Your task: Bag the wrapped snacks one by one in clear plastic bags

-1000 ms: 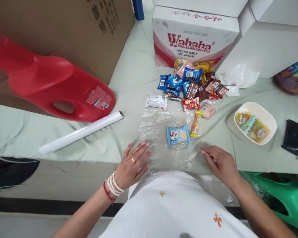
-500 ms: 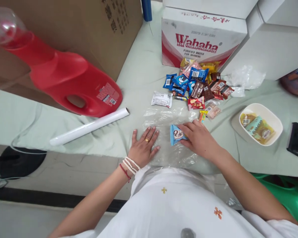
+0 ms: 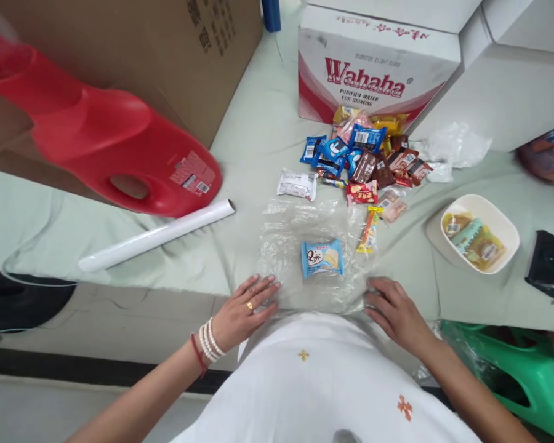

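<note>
A light-blue snack packet lies on a clear plastic sheet spread at the table's front edge. My left hand, wearing a ring, rests with fingers apart at the sheet's near left corner. At the near right corner, the fingers of my right hand touch the plastic's edge; they are spread and slightly bent. Just right of the blue packet, a thin yellow-and-orange candy stick lies on the sheet's edge. Beyond the sheet sits a white snack packet, beside a pile of wrapped snacks.
A white tub holding yellow packets stands on the right, near a black object. To the left are a red jug and a white tube. A Wahaha carton stands behind the pile; a green stool is below.
My right hand has let go of the blue packet and moved back to the near right of the sheet. My left hand has slid nearer, to the table edge.
</note>
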`<state>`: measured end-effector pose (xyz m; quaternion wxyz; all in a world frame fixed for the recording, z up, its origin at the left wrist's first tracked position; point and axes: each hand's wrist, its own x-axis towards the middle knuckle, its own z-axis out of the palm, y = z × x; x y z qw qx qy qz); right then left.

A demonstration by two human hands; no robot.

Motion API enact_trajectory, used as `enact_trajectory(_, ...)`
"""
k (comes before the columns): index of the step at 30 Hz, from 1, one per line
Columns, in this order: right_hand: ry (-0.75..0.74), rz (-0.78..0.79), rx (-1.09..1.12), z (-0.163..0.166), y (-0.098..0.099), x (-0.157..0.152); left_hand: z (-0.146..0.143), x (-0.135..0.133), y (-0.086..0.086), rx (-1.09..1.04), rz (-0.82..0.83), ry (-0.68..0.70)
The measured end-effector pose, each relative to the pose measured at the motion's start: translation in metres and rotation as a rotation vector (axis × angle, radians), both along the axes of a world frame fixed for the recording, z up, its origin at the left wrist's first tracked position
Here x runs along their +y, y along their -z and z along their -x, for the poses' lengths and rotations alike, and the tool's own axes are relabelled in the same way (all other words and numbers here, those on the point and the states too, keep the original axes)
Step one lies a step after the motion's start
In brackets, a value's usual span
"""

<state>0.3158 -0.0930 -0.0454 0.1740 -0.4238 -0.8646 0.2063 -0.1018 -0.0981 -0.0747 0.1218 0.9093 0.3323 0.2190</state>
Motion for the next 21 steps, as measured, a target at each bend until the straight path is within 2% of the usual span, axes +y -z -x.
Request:
enact_trajectory(3,-0.03,0.077,0.089,0.004,0.001,-0.002,0.001,0.002,-0.003,-0.119,0.129,-0.058)
enact_trajectory(6,-0.078,0.241,0.177,0.008,-0.02,0.018,0.002,0.015,-0.02,-0.179,0.27,-0.13)
enact_trajectory(9,-0.057,0.275,0.182,0.01,-0.041,0.059,-0.001,0.047,-0.033,-0.201,0.332,-0.246)
enact_trajectory(11,-0.013,0.25,0.108,0.014,-0.046,0.092,-0.003,0.076,-0.032,-0.187,0.339,-0.38)
enact_trajectory(13,0.033,0.209,-0.075,0.021,-0.045,0.122,-0.004,0.105,-0.026,-0.143,0.347,-0.508)
enact_trajectory(15,0.071,0.158,-0.331,0.032,-0.044,0.143,0.0,0.125,-0.019,-0.113,0.315,-0.627)
enact_trajectory(17,0.087,0.103,-0.535,0.043,-0.046,0.157,0.006,0.13,-0.018,-0.137,0.22,-0.742)
enact_trajectory(19,0.087,0.039,-0.604,0.055,-0.052,0.166,0.01,0.118,-0.025,-0.205,0.051,-0.87)
enact_trajectory(21,0.078,-0.032,-0.571,0.068,-0.055,0.175,0.004,0.096,-0.041,-0.273,-0.168,-0.975)
